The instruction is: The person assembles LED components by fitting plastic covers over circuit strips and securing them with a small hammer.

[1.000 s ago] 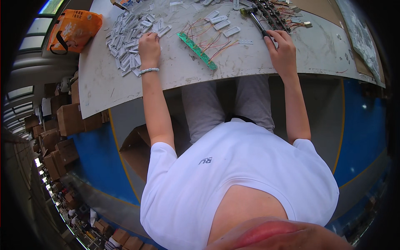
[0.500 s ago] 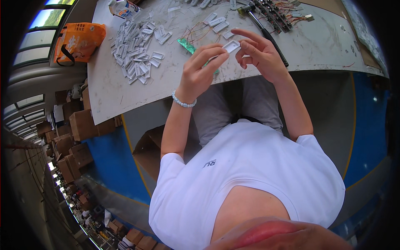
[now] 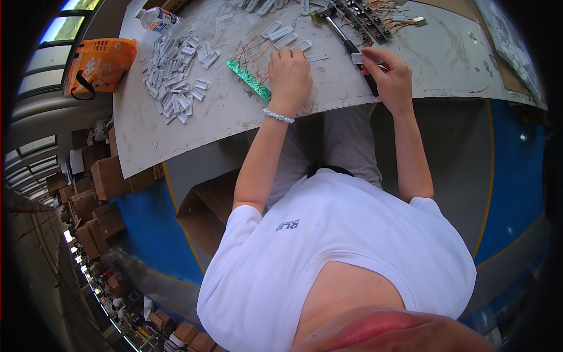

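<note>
My right hand [image 3: 389, 79] pinches a small white plastic case [image 3: 357, 58] between thumb and fingers, just over the handle of a hammer [image 3: 345, 36] lying on the table. My left hand [image 3: 290, 77] reaches down to the tabletop with its fingers curled under. Whatever its fingertips hold is hidden beneath the hand. Touching or close by its left side is a green circuit board strip [image 3: 248, 80], with thin red wires [image 3: 255, 47] behind it. A small pale perforated strip [image 3: 317, 57] lies right of my left hand. Several white cases [image 3: 285, 40] lie beyond the fingers.
A heap of white plastic cases [image 3: 170, 76] spreads over the left of the table [image 3: 211, 126]. A bottle [image 3: 157, 20] stands behind it. An orange bag [image 3: 104, 63] is at the far left. Dark wired connector strips [image 3: 366, 23] lie at the back right.
My hands have moved apart. The right one has carried the white case to the right; the left one has let go of it and come down to the table beside the wires.
</note>
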Motion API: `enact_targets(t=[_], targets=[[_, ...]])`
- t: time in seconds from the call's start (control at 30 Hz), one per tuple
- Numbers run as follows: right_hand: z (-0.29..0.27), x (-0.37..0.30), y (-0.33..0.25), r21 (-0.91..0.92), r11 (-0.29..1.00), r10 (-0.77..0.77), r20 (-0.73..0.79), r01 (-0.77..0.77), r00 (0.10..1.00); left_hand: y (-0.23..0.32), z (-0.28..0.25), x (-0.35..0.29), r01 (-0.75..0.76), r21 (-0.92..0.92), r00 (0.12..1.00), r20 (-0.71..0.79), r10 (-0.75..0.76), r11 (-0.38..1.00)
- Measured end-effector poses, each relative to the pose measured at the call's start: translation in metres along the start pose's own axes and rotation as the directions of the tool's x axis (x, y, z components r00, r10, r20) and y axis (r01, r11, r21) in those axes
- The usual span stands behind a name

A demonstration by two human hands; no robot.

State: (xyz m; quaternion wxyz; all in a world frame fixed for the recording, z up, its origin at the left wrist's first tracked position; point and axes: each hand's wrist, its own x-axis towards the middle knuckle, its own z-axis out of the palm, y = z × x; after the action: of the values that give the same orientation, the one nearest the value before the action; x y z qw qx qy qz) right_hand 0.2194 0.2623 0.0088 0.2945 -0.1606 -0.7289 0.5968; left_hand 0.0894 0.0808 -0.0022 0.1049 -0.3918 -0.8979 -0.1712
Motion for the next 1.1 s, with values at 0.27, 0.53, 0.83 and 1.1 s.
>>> enact_targets(t=[0.27,0.53,0.83,1.1], targets=[[0.005,0.007,-0.008,-0.066,0.997,-0.038,0.037,0.041,0.999,-0.009,0.003,0.004,0.151,0.049,0.988,-0.052,-0.148,0.987],[0.015,0.01,-0.003,-0.1,0.995,-0.012,0.078,0.02,0.997,-0.004,0.002,-0.004,0.115,0.031,0.992,0.053,-0.116,0.993],[0.029,0.021,-0.001,-0.227,0.974,0.064,0.195,-0.019,0.979,0.0,-0.008,-0.019,0.109,-0.211,0.984,-0.113,-0.135,0.971],[0.048,0.017,0.006,0.134,0.975,0.101,0.451,-0.179,0.887,0.003,-0.015,-0.025,0.055,-0.222,0.983,-0.159,-0.092,0.973]])
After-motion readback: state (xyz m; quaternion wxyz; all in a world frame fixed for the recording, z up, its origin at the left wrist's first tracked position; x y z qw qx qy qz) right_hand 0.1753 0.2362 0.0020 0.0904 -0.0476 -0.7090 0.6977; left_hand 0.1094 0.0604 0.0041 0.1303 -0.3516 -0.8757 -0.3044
